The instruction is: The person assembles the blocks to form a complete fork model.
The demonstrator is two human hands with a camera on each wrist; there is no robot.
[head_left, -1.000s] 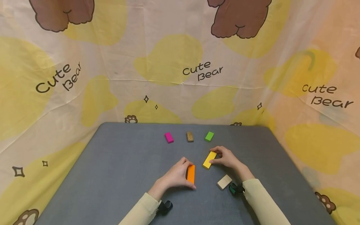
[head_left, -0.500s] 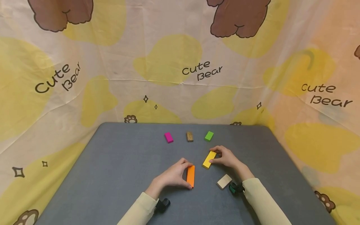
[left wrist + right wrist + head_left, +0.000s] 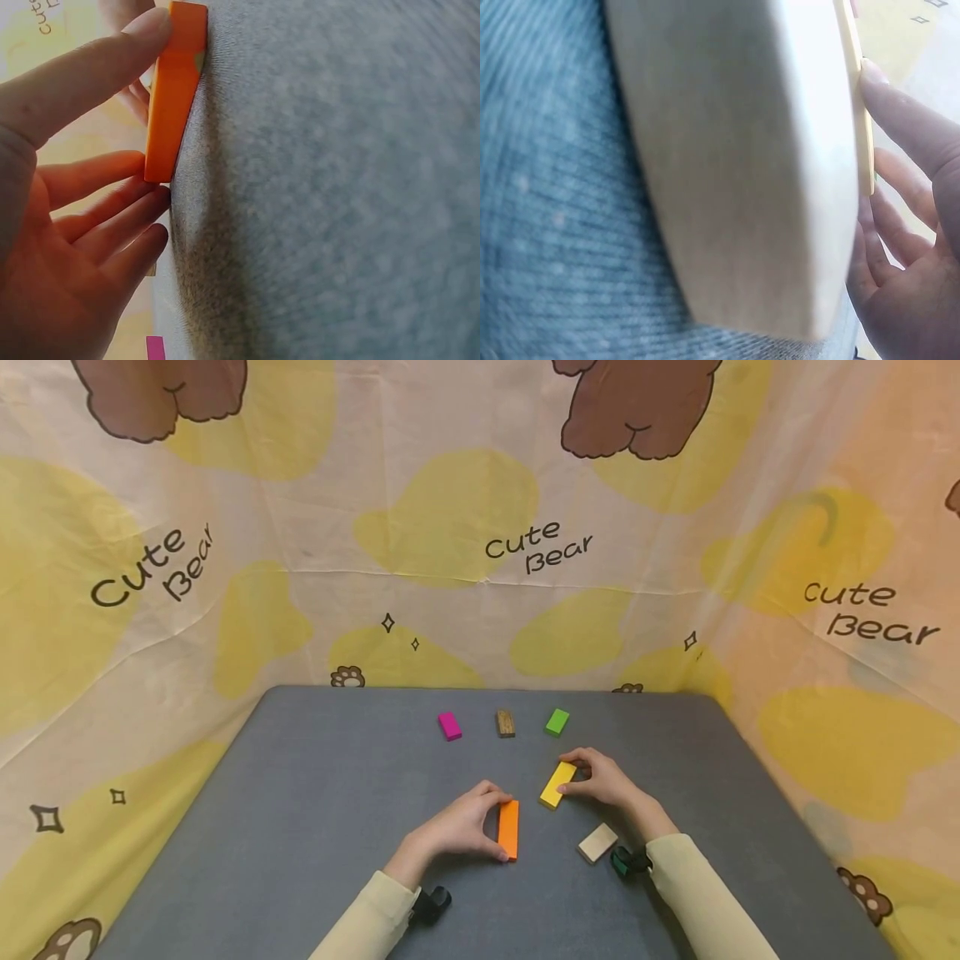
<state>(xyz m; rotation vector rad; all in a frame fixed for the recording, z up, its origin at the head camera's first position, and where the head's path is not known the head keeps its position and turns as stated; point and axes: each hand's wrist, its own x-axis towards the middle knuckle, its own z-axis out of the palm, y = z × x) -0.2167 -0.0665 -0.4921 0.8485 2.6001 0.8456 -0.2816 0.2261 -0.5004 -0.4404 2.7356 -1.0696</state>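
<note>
In the head view an orange block (image 3: 508, 831) lies lengthwise on the grey table. My left hand (image 3: 457, 822) pinches it from its left side, thumb at the near end and index finger at the far end. The left wrist view has the thumb and index finger at opposite ends of the orange block (image 3: 174, 97). A yellow block (image 3: 557, 785), slanted on the table, sits between the thumb and fingers of my right hand (image 3: 603, 779). Behind a large pale block, the right wrist view shows only a strip of the yellow block (image 3: 864, 127).
A pale wooden block (image 3: 597, 843) lies beside the right wrist. Farther back stand a magenta block (image 3: 450, 726), a brown wood-grain block (image 3: 506, 723) and a green block (image 3: 557, 722) in a row. A printed cloth (image 3: 450, 527) hangs behind the table.
My left hand has shifted slightly left, its thumb drawing back along the near end of the orange block. The right hand and the yellow block look unmoved.
</note>
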